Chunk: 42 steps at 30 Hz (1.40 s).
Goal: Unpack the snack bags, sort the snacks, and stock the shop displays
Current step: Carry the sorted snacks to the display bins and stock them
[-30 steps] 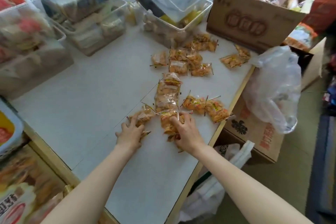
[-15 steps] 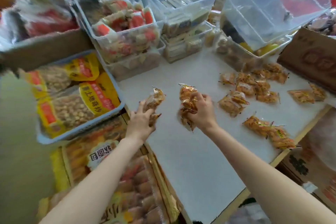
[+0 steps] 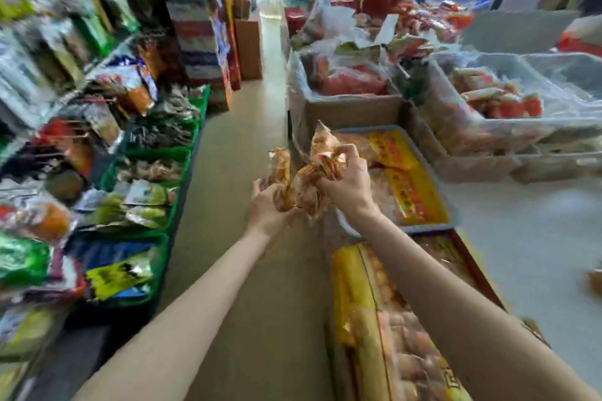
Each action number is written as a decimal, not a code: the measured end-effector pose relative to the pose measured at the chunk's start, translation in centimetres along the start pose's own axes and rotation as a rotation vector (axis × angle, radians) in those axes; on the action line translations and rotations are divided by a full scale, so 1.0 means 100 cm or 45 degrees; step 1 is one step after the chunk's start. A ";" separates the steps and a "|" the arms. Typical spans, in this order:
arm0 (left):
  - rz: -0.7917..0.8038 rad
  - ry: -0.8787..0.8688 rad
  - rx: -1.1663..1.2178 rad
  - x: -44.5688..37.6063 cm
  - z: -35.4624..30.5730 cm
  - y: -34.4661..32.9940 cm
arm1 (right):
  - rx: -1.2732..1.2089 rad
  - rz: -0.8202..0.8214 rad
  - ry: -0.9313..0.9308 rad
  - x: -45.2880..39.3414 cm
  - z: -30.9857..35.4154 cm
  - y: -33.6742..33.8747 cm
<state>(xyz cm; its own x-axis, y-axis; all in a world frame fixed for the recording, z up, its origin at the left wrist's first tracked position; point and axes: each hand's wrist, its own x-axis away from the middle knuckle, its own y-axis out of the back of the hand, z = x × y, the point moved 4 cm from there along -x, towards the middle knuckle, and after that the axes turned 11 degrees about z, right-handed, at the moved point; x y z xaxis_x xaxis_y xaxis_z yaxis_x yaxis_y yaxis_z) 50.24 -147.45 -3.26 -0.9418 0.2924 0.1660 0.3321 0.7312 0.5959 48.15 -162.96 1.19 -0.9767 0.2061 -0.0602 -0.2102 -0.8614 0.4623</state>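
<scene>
At frame centre your left hand (image 3: 267, 205) cups the low end of a bunch of orange snack packets (image 3: 304, 179) from below, fingers curled round it. Your right hand (image 3: 347, 182) grips the same bunch from the right. The packets stand mostly upright, long axes running up the frame, tops tilted slightly left, over the floor (image 3: 247, 146). Blur hides their print and count. Lower right, a white table (image 3: 527, 238) is cut off. Left, green bins (image 3: 182, 153) of goods smear together; far shelves are unreadable.
</scene>
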 end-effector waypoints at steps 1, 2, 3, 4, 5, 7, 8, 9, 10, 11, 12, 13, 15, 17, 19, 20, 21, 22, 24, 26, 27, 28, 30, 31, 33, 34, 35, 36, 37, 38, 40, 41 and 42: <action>-0.036 0.017 -0.015 -0.001 0.015 0.027 | 0.017 0.057 0.045 -0.007 0.017 -0.025; -0.064 0.042 -0.037 -0.003 0.031 0.051 | 0.036 0.112 0.087 -0.014 0.030 -0.048; -0.086 0.067 -0.065 -0.003 0.045 0.071 | 0.057 0.163 0.117 -0.020 0.040 -0.072; -0.106 0.103 -0.077 -0.002 0.060 0.090 | 0.069 0.215 0.138 -0.026 0.048 -0.095; -0.129 0.145 -0.071 -0.002 0.073 0.107 | 0.076 0.260 0.151 -0.033 0.056 -0.117; -0.170 0.246 -0.004 -0.006 0.101 0.133 | 0.078 0.328 0.144 -0.050 0.063 -0.155; -0.186 0.301 0.039 -0.011 0.117 0.144 | 0.068 0.348 0.118 -0.061 0.063 -0.173; -0.196 0.356 0.070 -0.016 0.131 0.152 | 0.048 0.361 0.077 -0.071 0.061 -0.189; -0.203 0.402 0.109 -0.023 0.148 0.160 | 0.012 0.370 0.029 -0.083 0.058 -0.207; -0.205 0.442 0.142 -0.034 0.164 0.169 | -0.025 0.381 -0.013 -0.097 0.055 -0.225; -0.202 0.470 0.162 -0.048 0.179 0.178 | -0.055 0.393 -0.046 -0.114 0.051 -0.242; -0.193 0.498 0.167 -0.065 0.192 0.187 | -0.085 0.407 -0.072 -0.133 0.048 -0.260; -0.171 0.542 0.180 -0.108 0.220 0.207 | -0.140 0.431 -0.122 -0.181 0.039 -0.295; -0.148 0.604 0.269 -0.155 0.248 0.227 | -0.202 0.446 -0.209 -0.234 0.027 -0.331; -0.156 0.685 0.433 -0.199 0.276 0.249 | -0.284 0.471 -0.294 -0.292 0.020 -0.364; -0.185 0.713 0.476 -0.217 0.289 0.259 | -0.305 0.481 -0.337 -0.317 0.017 -0.379; -0.209 0.742 0.474 -0.233 0.302 0.270 | -0.301 0.496 -0.369 -0.340 0.015 -0.394; -0.241 0.770 0.441 -0.246 0.315 0.282 | -0.285 0.520 -0.394 -0.360 0.014 -0.410; -0.293 0.819 0.382 -0.272 0.337 0.307 | -0.257 0.580 -0.446 -0.396 0.011 -0.443; -0.326 0.866 0.386 -0.303 0.361 0.333 | -0.336 0.634 -0.536 -0.434 0.008 -0.481; -0.332 0.887 0.429 -0.320 0.376 0.343 | -0.412 0.645 -0.590 -0.453 0.007 -0.500; -0.332 0.913 0.494 -0.337 0.393 0.350 | -0.491 0.646 -0.648 -0.472 0.004 -0.520; -0.337 0.946 0.575 -0.373 0.429 0.363 | -0.544 0.649 -0.770 -0.514 -0.011 -0.564; -0.323 0.976 0.586 -0.389 0.446 0.365 | -0.545 0.649 -0.822 -0.532 -0.022 -0.585; -0.321 1.000 0.590 -0.426 0.481 0.372 | -0.577 0.629 -0.915 -0.574 -0.043 -0.630; -0.308 1.019 0.590 -0.442 0.497 0.373 | -0.598 0.633 -0.961 -0.592 -0.054 -0.651; -0.303 1.029 0.585 -0.458 0.513 0.373 | -0.606 0.630 -0.995 -0.609 -0.065 -0.673; -0.296 1.042 0.574 -0.475 0.532 0.371 | -0.598 0.630 -1.030 -0.625 -0.078 -0.695; -0.289 1.056 0.537 -0.491 0.550 0.370 | -0.572 0.627 -1.040 -0.640 -0.090 -0.719; -0.279 1.074 0.505 -0.508 0.568 0.369 | -0.540 0.618 -1.036 -0.654 -0.102 -0.742; -0.263 1.100 0.500 -0.541 0.609 0.366 | -0.446 0.626 -1.032 -0.681 -0.133 -0.793; -0.286 1.081 0.532 -0.561 0.631 0.365 | -0.402 0.649 -1.021 -0.697 -0.148 -0.819; -0.306 1.065 0.565 -0.578 0.657 0.361 | -0.345 0.676 -1.004 -0.710 -0.162 -0.843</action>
<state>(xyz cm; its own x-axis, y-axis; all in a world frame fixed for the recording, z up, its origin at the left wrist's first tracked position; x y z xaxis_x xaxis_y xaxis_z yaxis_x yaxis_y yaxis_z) 120.14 -97.50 -42.94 -0.6639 -0.3015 0.6844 -0.0453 0.9297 0.3656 134.54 -112.49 -47.83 -0.6592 -0.0726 0.7485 0.1479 -0.9884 0.0344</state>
